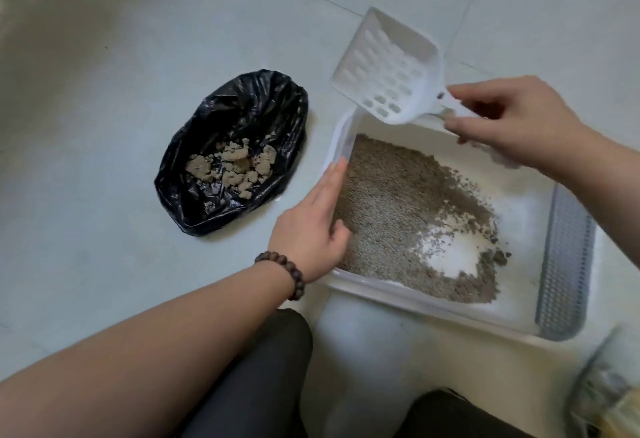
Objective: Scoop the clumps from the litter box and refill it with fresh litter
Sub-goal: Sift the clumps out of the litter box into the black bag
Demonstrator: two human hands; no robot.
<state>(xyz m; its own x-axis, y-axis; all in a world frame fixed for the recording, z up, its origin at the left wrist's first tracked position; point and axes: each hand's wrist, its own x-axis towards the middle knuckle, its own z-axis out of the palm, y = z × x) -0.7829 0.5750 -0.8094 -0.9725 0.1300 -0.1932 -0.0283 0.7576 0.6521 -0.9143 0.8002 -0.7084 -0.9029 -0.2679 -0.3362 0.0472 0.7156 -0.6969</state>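
Clumps (231, 166) lie in the black bag (239, 108) beside the litter box (349, 280). The right hand (512, 122) pinches the empty scoop (391, 70) over the far edge. The left hand (311, 226), fingers straight, rests on the left edge. No fresh litter poured yet, I think.

Your white slotted scoop (388, 67) sits empty, tilted up beyond your grip on its handle. Below it, the white litter box (450, 302) holds grey litter (388, 202), one bare patch showing.
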